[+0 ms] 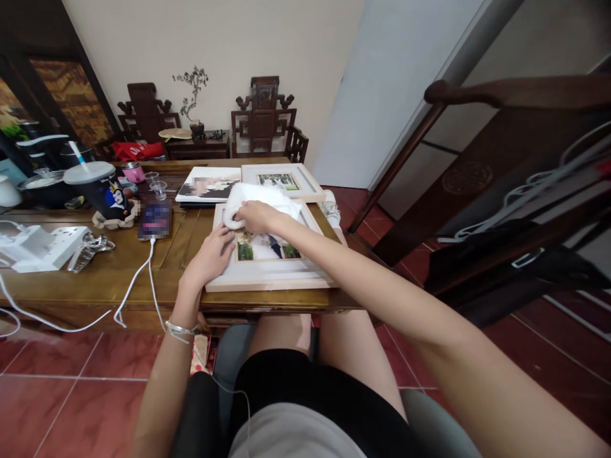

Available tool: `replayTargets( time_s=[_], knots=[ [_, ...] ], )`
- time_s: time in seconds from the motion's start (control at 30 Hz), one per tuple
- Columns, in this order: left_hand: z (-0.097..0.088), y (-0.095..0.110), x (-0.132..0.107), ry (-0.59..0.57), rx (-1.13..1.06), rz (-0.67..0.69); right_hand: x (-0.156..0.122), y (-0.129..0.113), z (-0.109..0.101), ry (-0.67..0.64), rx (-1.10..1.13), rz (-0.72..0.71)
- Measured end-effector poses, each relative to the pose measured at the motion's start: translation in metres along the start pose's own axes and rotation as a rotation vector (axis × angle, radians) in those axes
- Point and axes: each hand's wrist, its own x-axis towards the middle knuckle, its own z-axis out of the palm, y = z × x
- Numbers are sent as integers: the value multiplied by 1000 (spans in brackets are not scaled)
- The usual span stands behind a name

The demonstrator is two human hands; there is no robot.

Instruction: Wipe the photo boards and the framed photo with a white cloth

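A light wooden picture frame [272, 280] with a photo inside lies flat at the table's near edge. My right hand [260, 216] reaches across it, fingers closed on a folded white cloth [252, 193] over the frame's upper left part. Bunched up, the cloth hides that corner and some of the photo. On the left border rests my left hand [216, 252], its fingers stretched out and steadying nothing else. Behind lie a second wooden frame [305, 178] and a white-edged photo panel [195, 175].
Left on the wooden table [186, 273] are a phone [155, 221] with a white cable, a power strip [64, 245], a lidded dark cup [107, 194] and clear small cups [159, 189]. A tall wooden chair back [458, 152] stands at right.
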Motion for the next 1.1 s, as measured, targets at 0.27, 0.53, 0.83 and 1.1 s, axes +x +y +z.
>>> replayTargets(
  time_s=[0.27, 0.53, 0.83, 1.1],
  knots=[
    [2, 2, -4, 223, -105, -19, 20, -16, -8, 110, 24, -14],
    [6, 3, -2, 375, -235, -15, -8, -36, -8, 41, 38, -149],
    [-4, 13, -6, 219, -417, -182, -81, -54, -19, -112, 90, -333],
    [-1, 13, -6, 184, -380, -192, -72, -43, -7, -38, 152, -295]
  ],
)
